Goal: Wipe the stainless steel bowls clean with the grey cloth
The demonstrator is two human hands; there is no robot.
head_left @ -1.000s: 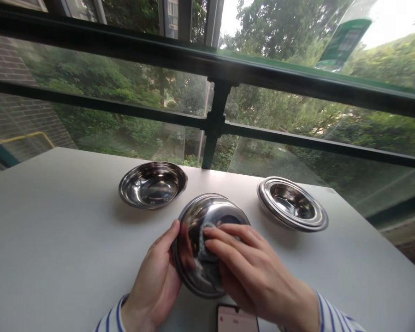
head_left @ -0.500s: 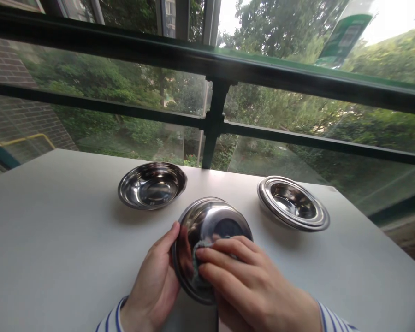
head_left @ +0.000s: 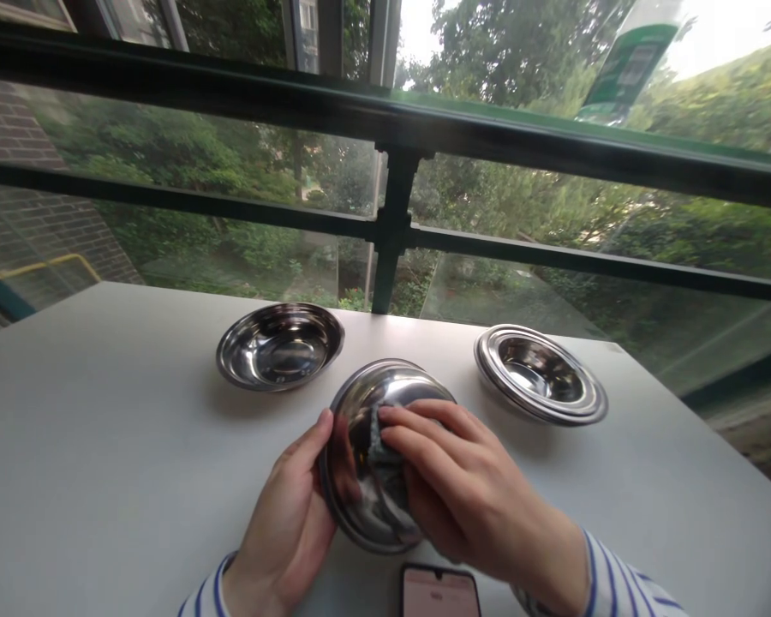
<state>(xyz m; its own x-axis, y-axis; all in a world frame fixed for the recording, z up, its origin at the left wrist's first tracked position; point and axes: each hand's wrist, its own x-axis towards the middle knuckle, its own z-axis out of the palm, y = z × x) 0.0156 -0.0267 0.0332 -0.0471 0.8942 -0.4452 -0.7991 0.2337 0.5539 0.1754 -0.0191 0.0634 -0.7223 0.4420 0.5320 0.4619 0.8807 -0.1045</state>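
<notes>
A steel bowl [head_left: 363, 428] is tipped on its edge over the white table [head_left: 103, 463], its rounded underside facing me. My left hand [head_left: 289, 523] grips its left rim, thumb on the metal. My right hand [head_left: 463, 488] presses a small grey cloth [head_left: 378, 446] flat against the bowl's outside with its fingers together.
Another steel bowl [head_left: 279, 344] sits upright at the back left. A stack of steel bowls [head_left: 540, 384] sits at the back right. A phone [head_left: 440, 591] lies at the near table edge below my hands. A dark window railing [head_left: 391, 214] runs behind the table.
My right hand slid the cloth down the bowl's surface and then back up toward its top. The bowl tilted slightly; my left hand kept its hold.
</notes>
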